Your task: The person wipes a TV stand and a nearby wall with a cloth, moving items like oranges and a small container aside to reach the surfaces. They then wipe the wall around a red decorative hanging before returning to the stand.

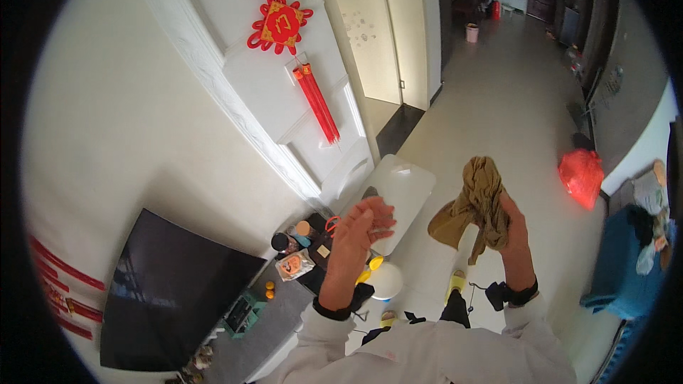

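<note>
A crumpled brown cloth (pixel 476 202) hangs from my right hand (pixel 515 218), gripped along its right side. One flap of the cloth spreads out to the left and a narrow end dangles below. My left hand (pixel 363 226) is raised, fingers bent and a little apart, with nothing visible in it. Beyond that hand is a white translucent plastic box or lid (pixel 408 197) with a small handle. A small dark grey thing (pixel 370 191) shows just past my left knuckles; I cannot tell what it is.
To the left, a grey cabinet top (pixel 261 314) bears jars (pixel 283 242), a packet (pixel 294 265), oranges (pixel 270 289) and a television (pixel 171 293). A round white stool top (pixel 387 281) with a yellow object (pixel 376 263) stands below my left hand. At right are a red plastic bag (pixel 581 176) and a blue-covered seat (pixel 621 272).
</note>
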{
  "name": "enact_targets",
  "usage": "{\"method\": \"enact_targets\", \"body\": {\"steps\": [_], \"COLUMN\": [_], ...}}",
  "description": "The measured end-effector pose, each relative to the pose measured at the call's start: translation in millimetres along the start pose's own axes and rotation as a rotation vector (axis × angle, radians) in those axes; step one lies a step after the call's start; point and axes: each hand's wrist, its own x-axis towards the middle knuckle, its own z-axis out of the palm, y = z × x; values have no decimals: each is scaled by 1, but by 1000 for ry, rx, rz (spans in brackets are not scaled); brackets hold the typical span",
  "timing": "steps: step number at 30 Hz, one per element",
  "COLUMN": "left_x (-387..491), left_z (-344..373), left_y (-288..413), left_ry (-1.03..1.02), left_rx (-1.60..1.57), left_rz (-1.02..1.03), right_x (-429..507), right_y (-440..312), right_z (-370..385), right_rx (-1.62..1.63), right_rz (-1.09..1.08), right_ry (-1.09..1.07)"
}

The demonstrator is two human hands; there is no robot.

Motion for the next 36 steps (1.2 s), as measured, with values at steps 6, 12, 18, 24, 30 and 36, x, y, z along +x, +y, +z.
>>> {"method": "enact_targets", "body": {"steps": [6, 12, 18, 24, 30, 36], "left_x": [93, 173, 262, 353, 433, 464], "left_z": [74, 102, 66, 5, -11, -17], "left_y": [27, 91, 170, 231, 291, 326], "left_ry": [146, 359, 666, 997, 1316, 1395], "left_rx": [98, 392, 767, 1392, 1749, 1707], "left_rz": [201, 488, 644, 897, 1041, 813], "right_x": [112, 212, 299, 391, 482, 546], "right_y": [-80, -121, -128, -120, -120, -126], "right_z": [-51, -30, 19, 88, 166, 226], "right_rx": [86, -6, -63, -165, -577, -741], "right_rz": [108, 55, -28, -155, -804, -1323], "right_ry": [-157, -377, -548, -580, -653, -682]}}
